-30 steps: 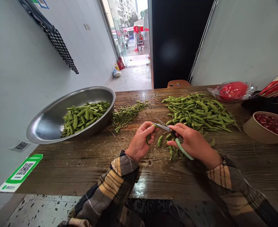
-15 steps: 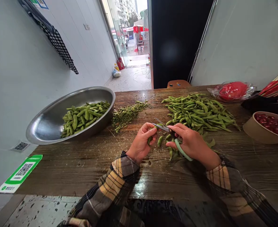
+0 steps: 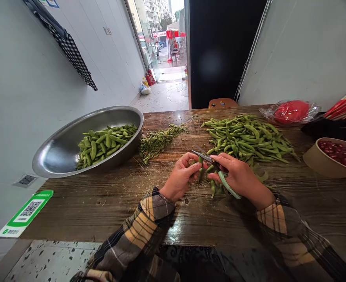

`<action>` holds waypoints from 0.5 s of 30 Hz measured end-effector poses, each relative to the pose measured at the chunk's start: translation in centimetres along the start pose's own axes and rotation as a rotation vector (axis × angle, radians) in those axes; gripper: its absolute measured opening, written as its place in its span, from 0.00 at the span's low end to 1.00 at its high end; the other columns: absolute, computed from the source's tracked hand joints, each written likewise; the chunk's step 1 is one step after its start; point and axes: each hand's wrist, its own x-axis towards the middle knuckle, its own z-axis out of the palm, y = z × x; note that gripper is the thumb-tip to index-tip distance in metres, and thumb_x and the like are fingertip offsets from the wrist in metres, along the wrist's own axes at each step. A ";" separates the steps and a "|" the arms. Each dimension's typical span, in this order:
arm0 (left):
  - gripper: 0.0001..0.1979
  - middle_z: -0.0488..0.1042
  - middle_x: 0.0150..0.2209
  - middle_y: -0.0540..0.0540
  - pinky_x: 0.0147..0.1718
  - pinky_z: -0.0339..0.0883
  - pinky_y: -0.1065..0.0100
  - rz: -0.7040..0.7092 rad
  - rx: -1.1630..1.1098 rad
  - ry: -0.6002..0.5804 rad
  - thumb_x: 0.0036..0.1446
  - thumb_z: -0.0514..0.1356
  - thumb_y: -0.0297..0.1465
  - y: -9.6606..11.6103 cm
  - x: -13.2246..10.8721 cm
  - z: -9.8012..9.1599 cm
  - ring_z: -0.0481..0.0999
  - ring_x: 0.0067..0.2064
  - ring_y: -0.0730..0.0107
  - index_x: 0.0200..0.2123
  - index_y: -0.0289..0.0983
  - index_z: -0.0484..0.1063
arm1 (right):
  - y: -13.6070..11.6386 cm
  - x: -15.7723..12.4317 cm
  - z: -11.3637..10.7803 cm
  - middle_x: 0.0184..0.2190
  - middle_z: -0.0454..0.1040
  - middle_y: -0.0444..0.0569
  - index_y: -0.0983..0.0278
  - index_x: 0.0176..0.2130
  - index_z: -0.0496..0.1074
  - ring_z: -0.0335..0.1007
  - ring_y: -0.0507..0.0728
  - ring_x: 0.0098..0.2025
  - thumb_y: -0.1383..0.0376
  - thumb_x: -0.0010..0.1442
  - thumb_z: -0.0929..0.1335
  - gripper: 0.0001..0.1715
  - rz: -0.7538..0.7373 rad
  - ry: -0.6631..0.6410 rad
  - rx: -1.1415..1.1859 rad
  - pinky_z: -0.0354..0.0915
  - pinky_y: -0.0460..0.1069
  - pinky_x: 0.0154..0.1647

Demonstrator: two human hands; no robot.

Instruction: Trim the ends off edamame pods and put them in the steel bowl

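Note:
Between the fingertips of my left hand is a green edamame pod, held upright near the middle of the table. My right hand grips a pair of scissors with pale green handles. Their blades point left, parted, and lie close by the pod's upper end; whether they touch it I cannot tell. Under and behind my right hand are several loose pods, partly covered by it. Beyond it a big heap of edamame pods spreads over the wood.
A tilted steel basin with pods stands on the left. Beside it lies a pile of green trimmings. To the right are a paper bowl of dark red pieces and a red item in clear plastic. A QR-code card lies at the table's left edge.
My left hand has shifted slightly right, and the pod in it now stands more upright by the blades. The scissors have stayed nearly in place, still parted.

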 end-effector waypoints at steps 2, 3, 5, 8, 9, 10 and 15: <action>0.10 0.71 0.27 0.51 0.18 0.48 0.78 0.019 0.046 0.002 0.52 0.63 0.30 0.1 0.0 0.0 0.60 0.21 0.84 0.36 0.35 0.66 | 0.0 -0.1 0.0 0.40 0.74 0.52 0.64 0.54 0.68 0.73 0.58 0.36 0.56 0.59 0.69 0.26 -0.004 -0.016 -0.038 0.67 0.50 0.33; 0.09 0.71 0.27 0.51 0.18 0.48 0.78 0.020 0.063 0.002 0.52 0.62 0.29 0.1 0.1 0.0 0.60 0.21 0.84 0.37 0.35 0.67 | 0.0 -0.1 -0.1 0.41 0.74 0.52 0.64 0.54 0.68 0.73 0.58 0.36 0.56 0.59 0.69 0.26 -0.001 -0.032 -0.058 0.67 0.50 0.34; 0.08 0.69 0.26 0.52 0.18 0.48 0.78 0.006 0.072 0.007 0.51 0.60 0.28 0.0 0.2 -0.1 0.59 0.21 0.83 0.36 0.35 0.68 | -0.1 -0.1 -0.1 0.43 0.75 0.53 0.64 0.54 0.68 0.74 0.59 0.37 0.56 0.60 0.68 0.26 0.006 -0.066 -0.090 0.68 0.51 0.36; 0.08 0.67 0.25 0.53 0.17 0.46 0.77 -0.039 0.055 0.030 0.49 0.59 0.26 -0.1 0.5 -0.3 0.58 0.20 0.83 0.35 0.36 0.67 | 0.0 -0.2 -0.2 0.46 0.75 0.54 0.64 0.54 0.68 0.75 0.60 0.41 0.55 0.60 0.68 0.26 0.009 -0.104 -0.118 0.69 0.51 0.40; 0.08 0.66 0.24 0.53 0.17 0.45 0.77 -0.052 0.049 0.041 0.48 0.58 0.26 -0.1 0.5 -0.4 0.57 0.19 0.83 0.35 0.36 0.67 | 0.0 -0.2 -0.2 0.47 0.75 0.54 0.63 0.54 0.68 0.75 0.60 0.42 0.55 0.60 0.68 0.26 0.007 -0.115 -0.127 0.69 0.51 0.40; 0.08 0.66 0.24 0.53 0.17 0.45 0.77 -0.063 0.045 0.057 0.47 0.58 0.25 -0.1 0.6 -0.4 0.56 0.19 0.83 0.34 0.36 0.67 | 0.0 -0.2 -0.2 0.47 0.75 0.54 0.63 0.54 0.68 0.75 0.61 0.43 0.55 0.60 0.68 0.26 0.005 -0.125 -0.137 0.69 0.51 0.40; 0.10 0.64 0.23 0.53 0.16 0.44 0.78 -0.106 0.004 0.109 0.43 0.57 0.24 0.0 0.8 -0.7 0.56 0.19 0.82 0.34 0.36 0.67 | 0.0 -0.1 -0.3 0.49 0.75 0.56 0.64 0.54 0.69 0.75 0.62 0.46 0.56 0.61 0.68 0.24 0.003 -0.163 -0.160 0.69 0.52 0.42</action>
